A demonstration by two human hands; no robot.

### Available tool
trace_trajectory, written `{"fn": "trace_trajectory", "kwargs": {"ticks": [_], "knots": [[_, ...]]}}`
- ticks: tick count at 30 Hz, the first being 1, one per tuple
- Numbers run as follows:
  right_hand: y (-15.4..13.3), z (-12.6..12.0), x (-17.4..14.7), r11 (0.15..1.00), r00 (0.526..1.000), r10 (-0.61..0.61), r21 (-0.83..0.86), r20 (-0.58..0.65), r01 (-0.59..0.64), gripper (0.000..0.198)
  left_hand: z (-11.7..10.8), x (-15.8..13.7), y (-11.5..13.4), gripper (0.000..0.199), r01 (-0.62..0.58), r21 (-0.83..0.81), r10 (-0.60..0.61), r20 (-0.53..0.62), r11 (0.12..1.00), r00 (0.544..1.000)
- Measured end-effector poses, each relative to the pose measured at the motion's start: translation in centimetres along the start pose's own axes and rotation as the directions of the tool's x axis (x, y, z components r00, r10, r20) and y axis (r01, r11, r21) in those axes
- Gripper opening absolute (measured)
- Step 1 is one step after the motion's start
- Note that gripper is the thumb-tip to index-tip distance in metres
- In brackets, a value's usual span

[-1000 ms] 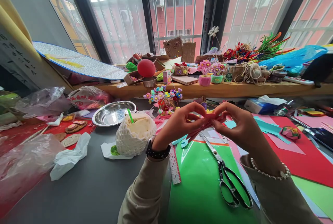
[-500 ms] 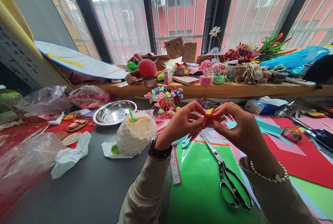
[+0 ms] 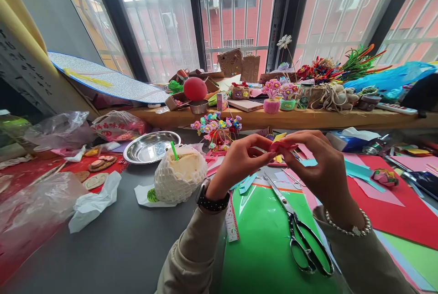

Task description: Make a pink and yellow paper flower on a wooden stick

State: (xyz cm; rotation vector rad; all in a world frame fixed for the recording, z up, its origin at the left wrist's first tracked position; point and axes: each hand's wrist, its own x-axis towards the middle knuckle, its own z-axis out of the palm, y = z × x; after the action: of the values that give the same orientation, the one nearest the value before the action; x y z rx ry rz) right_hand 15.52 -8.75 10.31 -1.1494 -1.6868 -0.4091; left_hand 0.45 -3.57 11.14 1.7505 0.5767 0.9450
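A: Biggest thing?
B: Grey table (image 3: 137,262). Green sheet (image 3: 263,248) runs down its middle toward the near edge; red paper sheet (image 3: 397,214) over toward the right edge.
A: Next sizes down?
B: Shiny metal dish (image 3: 150,149), left of centre, near far edge. Coconut (image 3: 188,166) in white foam net, green straw (image 3: 174,152) in top, nearer the middle, left of the green sheet.
A: Hands?
B: Both raised over the table, middle, toward far edge. Left hand (image 3: 242,159): thumb and fingertips nearly together, pinching. Right hand (image 3: 318,159): same, thumb and fingers closed down at the tips.
A: On what?
B: One item between them; I'll get there. Scissors (image 3: 290,215) first: mostly on the green sheet, tips to far edge, handles to near edge. Ruler (image 3: 232,223) along that sheet's left side.
A: And the item?
B: Smallest: folded paper piece (image 3: 279,137), yellow and red, held up at the fingertips, partly hidden.
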Motion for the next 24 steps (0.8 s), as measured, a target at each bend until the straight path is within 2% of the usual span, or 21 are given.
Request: {"fn": "trace_trajectory", "kwargs": {"ticks": [3, 6, 10, 15, 18, 20, 22, 24], "knots": [[0.1, 0.0, 0.0, 0.998, 0.998, -0.066, -0.020, -0.016, 0.066, 0.011, 0.3, -0.1, 0.1, 0.028, 0.012, -0.009, -0.012, -0.034, 1.000, 0.999], [0.2, 0.5, -0.3, 0.981, 0.980, -0.163, -0.122, -0.110, 0.149, 0.015, 0.5, -0.1, 0.0, 0.027, 0.026, -0.052, -0.028, -0.052, 0.998, 0.998], [0.1, 1.1, -0.8, 0.913, 0.925, -0.329, -0.313, -0.189, 0.261, 0.020, 0.9, -0.2, 0.0, 0.031, 0.010, -0.099, -0.019, -0.090, 0.995, 0.996], [0.0, 1.4, -1.3, 0.839, 0.860, -0.437, -0.465, -0.264, 0.284, 0.024, 1.6, -0.5, 0.3, 0.034, 0.003, -0.092, -0.017, -0.151, 0.996, 0.988], [0.2, 1.4, -1.4, 0.846, 0.856, -0.436, -0.452, -0.280, 0.283, 0.024, 1.9, -0.6, 0.4, 0.034, 0.004, -0.090, -0.020, -0.177, 0.996, 0.984], [0.4, 1.5, -1.4, 0.888, 0.866, -0.383, -0.387, -0.320, 0.250, 0.024, 2.0, -0.5, 0.5, 0.032, 0.004, -0.127, -0.025, -0.167, 0.992, 0.986], [0.6, 1.7, -1.3, 0.940, 0.875, -0.289, -0.288, -0.387, 0.183, 0.023, 2.0, -0.4, 0.5, 0.033, 0.046, -0.188, -0.065, -0.095, 0.981, 0.993], [0.7, 1.9, -1.2, 0.971, 0.878, -0.203, -0.203, -0.433, 0.124, 0.021, 2.0, -0.2, 0.5, 0.035, 0.134, -0.250, -0.130, 0.032, 0.959, 0.991]]}}
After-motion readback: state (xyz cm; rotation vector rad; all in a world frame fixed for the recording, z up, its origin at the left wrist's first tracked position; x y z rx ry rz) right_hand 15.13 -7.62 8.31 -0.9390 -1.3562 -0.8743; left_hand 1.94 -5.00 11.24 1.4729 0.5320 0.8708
